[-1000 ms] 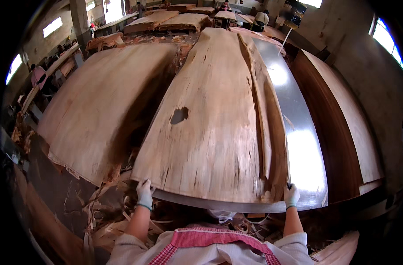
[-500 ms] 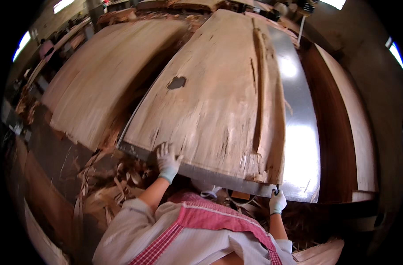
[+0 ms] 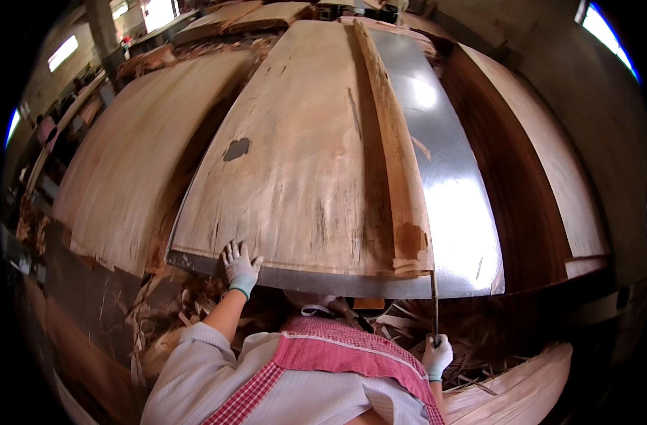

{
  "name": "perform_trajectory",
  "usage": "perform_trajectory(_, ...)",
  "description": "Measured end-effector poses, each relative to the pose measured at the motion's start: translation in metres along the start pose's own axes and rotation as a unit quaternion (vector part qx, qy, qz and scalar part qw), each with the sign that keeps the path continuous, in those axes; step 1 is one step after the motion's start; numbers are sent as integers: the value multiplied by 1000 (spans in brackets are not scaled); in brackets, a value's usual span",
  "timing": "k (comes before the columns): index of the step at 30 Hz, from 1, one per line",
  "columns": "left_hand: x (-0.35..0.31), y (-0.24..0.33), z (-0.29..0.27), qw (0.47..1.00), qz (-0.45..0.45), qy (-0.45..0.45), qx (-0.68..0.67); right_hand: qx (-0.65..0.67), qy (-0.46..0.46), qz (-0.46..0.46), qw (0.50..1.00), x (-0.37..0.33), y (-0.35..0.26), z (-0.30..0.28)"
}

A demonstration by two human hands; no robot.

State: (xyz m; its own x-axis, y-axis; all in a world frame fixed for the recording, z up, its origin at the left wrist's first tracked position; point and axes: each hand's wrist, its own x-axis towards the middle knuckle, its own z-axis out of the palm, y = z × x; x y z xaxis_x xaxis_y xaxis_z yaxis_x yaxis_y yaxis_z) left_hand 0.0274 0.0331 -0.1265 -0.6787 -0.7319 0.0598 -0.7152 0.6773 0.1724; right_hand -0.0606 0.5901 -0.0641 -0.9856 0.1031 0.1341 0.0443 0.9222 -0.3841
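Observation:
A large sheet of pale wood veneer (image 3: 295, 163) lies on a metal-topped table (image 3: 472, 241), with dark cracks and a ragged hole at its left. My left hand (image 3: 240, 269), in a white glove, rests with fingers spread on the sheet's near left edge. Along the right side, a long veneer strip (image 3: 390, 142) is curled up and folded over. My right hand (image 3: 437, 354), gloved too, is closed around a long, thin dark rod (image 3: 435, 304) below the table edge. The rod's far end reaches the sheet's near right corner; its exact kind is unclear.
A stack of pale veneer (image 3: 146, 149) stands to the left, and a reddish-brown stack (image 3: 514, 170) to the right. Torn veneer scraps (image 3: 189, 301) lie below the table edge. A large veneer piece (image 3: 514, 386) is at lower right. Far left, a person (image 3: 47, 131) is partly visible.
My right hand has drawn back toward me, exposing more of the rod. The right-hand strip has lifted and folded leftward. My left hand stays on the sheet while the view has shifted.

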Motion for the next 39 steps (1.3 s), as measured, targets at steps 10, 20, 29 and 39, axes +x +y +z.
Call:
perform_trajectory(10,-4,2,-9,999,-19,-41,-14,-60,50,-28,997,91,10,10)
perform_trajectory(20,1,6,-9,999,-21,-45,-1,-53,12,9,998,169,8,30)
perform_trajectory(29,-3,0,-12,998,-38,-56,-8,-144,66,122,980,43,152,-67)
perform_trajectory(39,5,7,-11,996,-42,-83,14,-184,138,136,964,97,191,-90)
